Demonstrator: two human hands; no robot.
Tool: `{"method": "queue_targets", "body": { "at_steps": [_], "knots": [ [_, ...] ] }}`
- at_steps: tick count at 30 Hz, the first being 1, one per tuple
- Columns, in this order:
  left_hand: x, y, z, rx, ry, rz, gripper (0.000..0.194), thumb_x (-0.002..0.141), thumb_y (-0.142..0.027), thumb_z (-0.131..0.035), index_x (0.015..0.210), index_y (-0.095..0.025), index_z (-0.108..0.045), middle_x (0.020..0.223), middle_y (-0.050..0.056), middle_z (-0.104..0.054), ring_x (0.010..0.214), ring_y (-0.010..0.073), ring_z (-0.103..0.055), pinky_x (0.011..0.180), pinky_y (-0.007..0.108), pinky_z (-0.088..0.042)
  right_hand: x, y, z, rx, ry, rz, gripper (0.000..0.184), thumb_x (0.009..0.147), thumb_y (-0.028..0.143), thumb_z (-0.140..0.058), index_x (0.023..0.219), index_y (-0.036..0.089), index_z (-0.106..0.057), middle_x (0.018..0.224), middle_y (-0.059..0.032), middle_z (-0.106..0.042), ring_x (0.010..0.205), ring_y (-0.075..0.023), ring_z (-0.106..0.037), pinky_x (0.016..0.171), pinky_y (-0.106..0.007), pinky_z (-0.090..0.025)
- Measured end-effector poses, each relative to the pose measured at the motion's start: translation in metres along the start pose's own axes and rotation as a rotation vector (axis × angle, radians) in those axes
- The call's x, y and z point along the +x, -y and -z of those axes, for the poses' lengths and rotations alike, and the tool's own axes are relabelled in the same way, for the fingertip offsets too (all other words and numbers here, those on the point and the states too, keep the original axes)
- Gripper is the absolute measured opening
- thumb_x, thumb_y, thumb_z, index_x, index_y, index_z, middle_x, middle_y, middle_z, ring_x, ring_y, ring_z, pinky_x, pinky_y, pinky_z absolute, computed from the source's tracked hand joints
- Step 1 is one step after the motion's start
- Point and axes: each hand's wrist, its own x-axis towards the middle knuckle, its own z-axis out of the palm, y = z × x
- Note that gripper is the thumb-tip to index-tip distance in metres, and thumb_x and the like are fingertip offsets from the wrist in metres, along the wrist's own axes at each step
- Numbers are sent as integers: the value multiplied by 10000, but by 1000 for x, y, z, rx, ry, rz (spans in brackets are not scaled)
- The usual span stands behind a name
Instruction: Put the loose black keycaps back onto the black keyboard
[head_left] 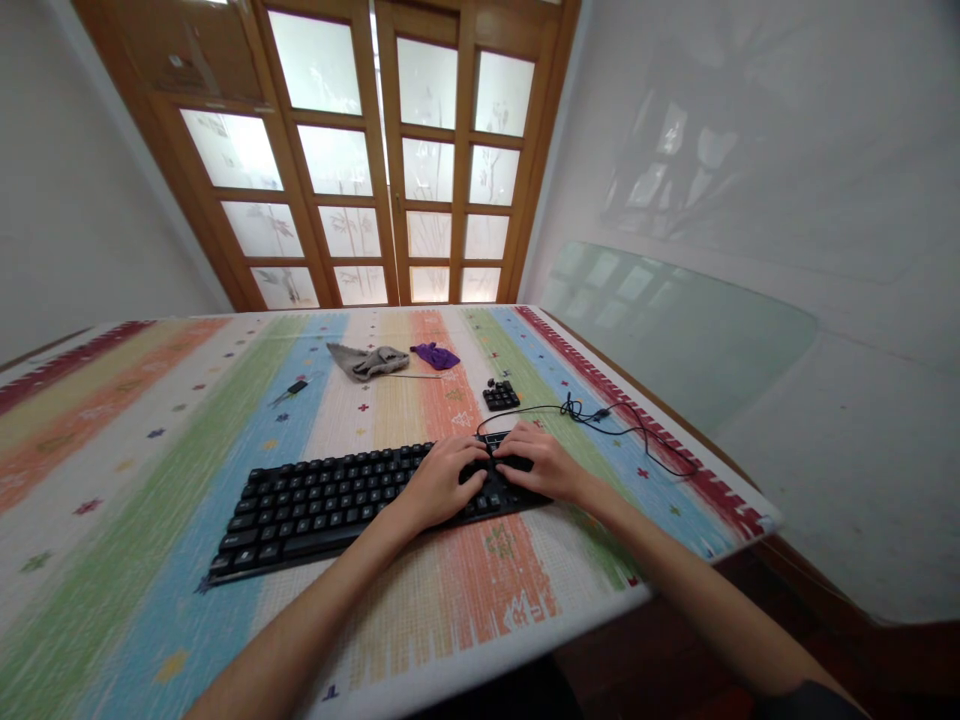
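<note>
A black keyboard (322, 505) lies at a slant on the striped tablecloth in front of me. Over its right end, my left hand (448, 478) bends its fingers down, the thumb near the keys. My right hand (541, 462) comes in from the other side, fingers curled and fingertips almost meeting those of the left. Whatever is between the fingertips is too small or hidden to make out. Just beyond the keyboard sits a small block of loose black keycaps (501, 396), with a few more at its far edge. The hands cover part of the keyboard's right section.
A grey cloth (367, 362) and a purple cloth (436, 356) lie farther back, with a thin rod (416, 376) beside them. To the left is a small black tool with wire prongs (297, 387). The keyboard's black cable (600, 412) loops toward the right table edge, near the wall.
</note>
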Motion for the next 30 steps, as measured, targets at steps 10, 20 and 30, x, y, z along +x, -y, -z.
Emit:
{"method": "queue_targets", "body": {
  "at_steps": [10,20,30],
  "knots": [
    [0,0,-1,12,1,-8,194,882,-176,-608,1047,-211,-704,1175,83,-698,1122,262,-636,1016,466,-483,-2,-3,-1,-25,19,-23,114,939,211,-621,977,196,-728,927,-75,-668,887,-200,-624,800,-350,-524],
    [0,0,-2,15,4,-12,205,882,-169,-608,1061,-212,-699,1181,84,-701,1128,263,-636,1028,466,-476,0,-5,3,-37,60,46,187,967,175,-558,907,190,-735,884,-84,-681,835,-194,-621,752,-331,-516],
    [0,1,-2,33,3,-21,196,879,-161,-615,1050,-208,-698,1181,84,-700,1130,265,-634,1024,469,-478,-5,2,-4,-299,82,131,290,975,60,-414,926,172,-677,820,-81,-643,794,-208,-555,714,-316,-477]
  ]
}}
